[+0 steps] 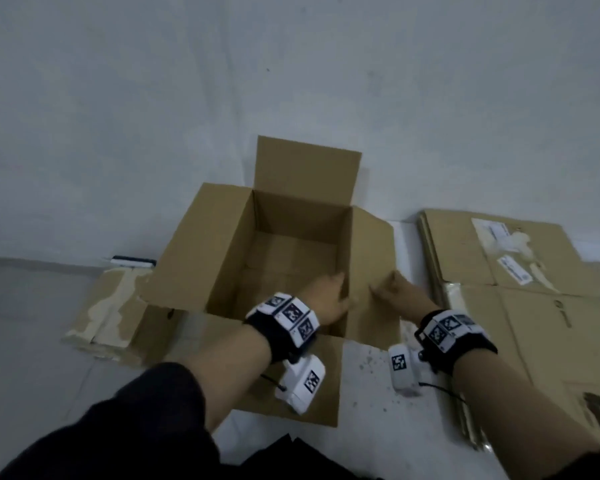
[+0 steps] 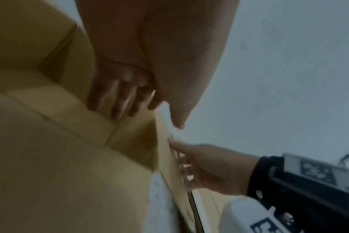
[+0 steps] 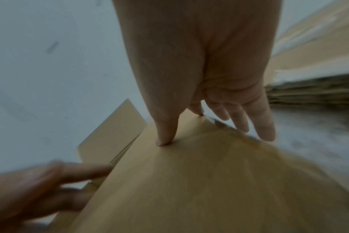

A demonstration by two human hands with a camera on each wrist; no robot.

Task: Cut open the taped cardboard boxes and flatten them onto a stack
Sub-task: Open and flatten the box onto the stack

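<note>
An open brown cardboard box [image 1: 284, 216] stands on the pale floor with its flaps spread. My left hand [image 1: 329, 299] reaches inside. Its straight fingers [image 2: 119, 97] lie against the inner right wall, and the thumb sits on the flap side of the rim. My right hand [image 1: 399, 289] grips the right flap [image 1: 371, 258] at its outer edge. In the right wrist view the thumb [image 3: 165, 135] presses the flap's face [image 3: 189, 181] while the fingers wrap behind the edge. The left hand [image 3: 40, 181] shows blurred at lower left there.
A stack of flattened boxes [image 1: 520, 306] lies to the right on the floor, its layered edge [image 3: 309, 94] close to my right hand. A flattened carton with torn tape [image 1: 108, 306] lies left of the box. A small dark object [image 1: 134, 261] rests by the wall behind it.
</note>
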